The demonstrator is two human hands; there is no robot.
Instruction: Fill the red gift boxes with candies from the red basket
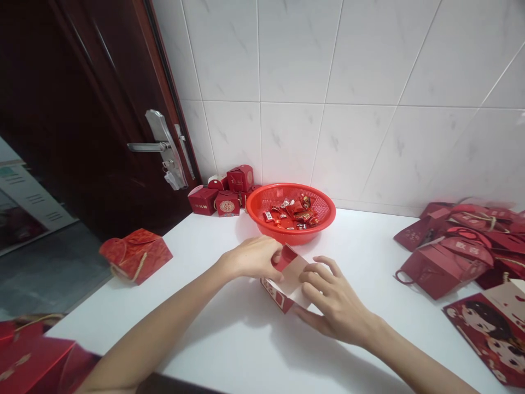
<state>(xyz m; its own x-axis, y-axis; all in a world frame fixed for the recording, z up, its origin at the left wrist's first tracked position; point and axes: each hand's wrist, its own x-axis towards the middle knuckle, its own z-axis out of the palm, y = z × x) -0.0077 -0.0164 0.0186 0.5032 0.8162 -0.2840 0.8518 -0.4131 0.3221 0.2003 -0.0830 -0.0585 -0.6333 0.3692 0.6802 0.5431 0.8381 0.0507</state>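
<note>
An open red gift box (292,275) with a pale inside and printed sides is between my hands over the white table. My left hand (255,258) grips its far left edge, thumb and fingers closed on the card. My right hand (336,303) holds the right side, fingers bent over the edge at the opening and thumb low against the outer wall. The box's bottom is hidden from me. Just beyond my hands stands a red plastic basket (327,220) with several wrapped candies (296,210) in it.
Small red boxes (227,205) are stacked by the wall, left of the basket. A patterned red box (141,254) sits at the table's left edge. More red boxes (447,262) and a printed box (488,334) lie right. Another red box (36,361) is lower left, near a dark door (102,82).
</note>
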